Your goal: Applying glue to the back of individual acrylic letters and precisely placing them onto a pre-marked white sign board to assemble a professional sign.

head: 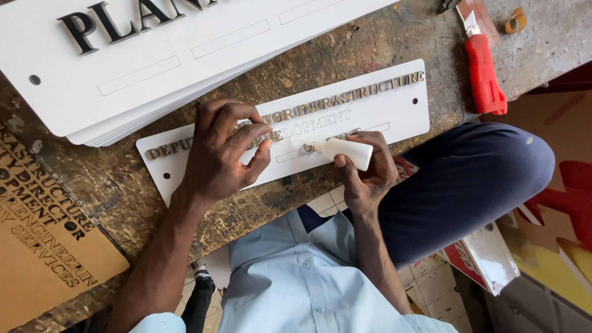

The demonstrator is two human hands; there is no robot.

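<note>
Left hand (pixel 222 151): covers the middle raised letters on the narrow white sign plate (pixel 394 114).
Small white glue bottle (pixel 342 150): rear hidden in right hand (pixel 367 172).
Stack of large white sign boards (pixel 142 74): cut off at top edge.
Red-handled utility knife (pixel 484 71): blade end cropped.

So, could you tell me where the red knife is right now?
In the head view, the red knife lies at the upper right of the workbench, just right of the small white sign.
</note>
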